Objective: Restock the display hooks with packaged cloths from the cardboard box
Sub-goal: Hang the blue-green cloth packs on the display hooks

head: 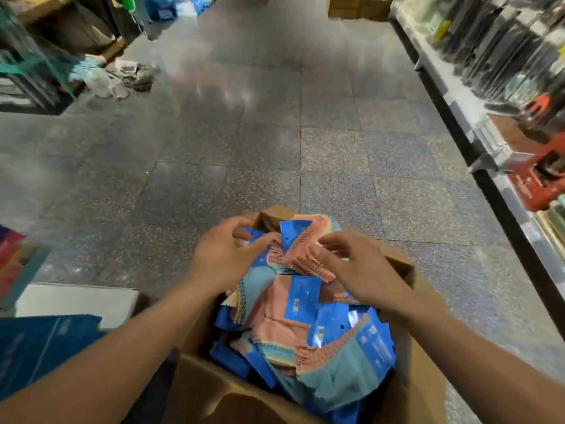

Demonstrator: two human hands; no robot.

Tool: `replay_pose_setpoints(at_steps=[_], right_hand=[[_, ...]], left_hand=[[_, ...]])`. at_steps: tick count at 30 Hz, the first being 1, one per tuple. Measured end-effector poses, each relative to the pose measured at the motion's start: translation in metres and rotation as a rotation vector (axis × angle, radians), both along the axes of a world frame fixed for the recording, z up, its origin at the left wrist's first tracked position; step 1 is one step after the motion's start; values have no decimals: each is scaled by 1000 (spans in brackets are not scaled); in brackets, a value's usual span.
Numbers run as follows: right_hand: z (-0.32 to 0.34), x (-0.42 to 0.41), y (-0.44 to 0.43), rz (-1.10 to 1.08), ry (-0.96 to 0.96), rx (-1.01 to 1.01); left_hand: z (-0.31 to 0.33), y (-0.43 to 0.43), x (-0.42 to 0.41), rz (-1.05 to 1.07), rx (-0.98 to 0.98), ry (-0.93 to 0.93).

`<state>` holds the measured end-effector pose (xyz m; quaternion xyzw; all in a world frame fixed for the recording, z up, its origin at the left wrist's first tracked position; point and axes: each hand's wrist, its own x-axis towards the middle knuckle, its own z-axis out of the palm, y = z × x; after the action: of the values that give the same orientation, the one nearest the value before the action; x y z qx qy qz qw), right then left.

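An open cardboard box (pixel 214 396) stands on the floor right below me, piled with several packaged cloths (pixel 305 328) in pink, teal and cream with blue header cards. My left hand (pixel 223 255) reaches into the far left of the pile, fingers curled around a blue-headed pack (pixel 258 240). My right hand (pixel 348 264) is over the far middle, its fingertips pinching the pink edge of another cloth pack (pixel 301 249). No display hooks can be made out clearly.
Speckled grey floor tiles (pixel 275 133) stretch ahead. A shelf unit (pixel 477 117) with packaged goods runs along the right. Dark crates and a bundle of wrapped items (pixel 131 76) sit at the left. A white board (pixel 76 301) and blue carton (pixel 39 344) lie near left.
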<state>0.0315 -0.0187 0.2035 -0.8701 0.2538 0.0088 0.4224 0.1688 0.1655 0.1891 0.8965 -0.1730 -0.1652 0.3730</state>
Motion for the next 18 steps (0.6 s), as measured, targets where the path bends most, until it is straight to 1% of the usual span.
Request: replay_pose_setpoints(at_steps=[5,9,13,18], right_hand=[[-70,31,3,-20,95,10],[-114,48,4,-30,83,53],[-144,60,1,2,64,-12],[-179,72,-1,-4,58,-31]], left_hand=[[-75,6,29,46,50,29],[-126,6,52,89,127,35],[-162,2,68,104,145,95],[-198,-15,81,95,210,126]])
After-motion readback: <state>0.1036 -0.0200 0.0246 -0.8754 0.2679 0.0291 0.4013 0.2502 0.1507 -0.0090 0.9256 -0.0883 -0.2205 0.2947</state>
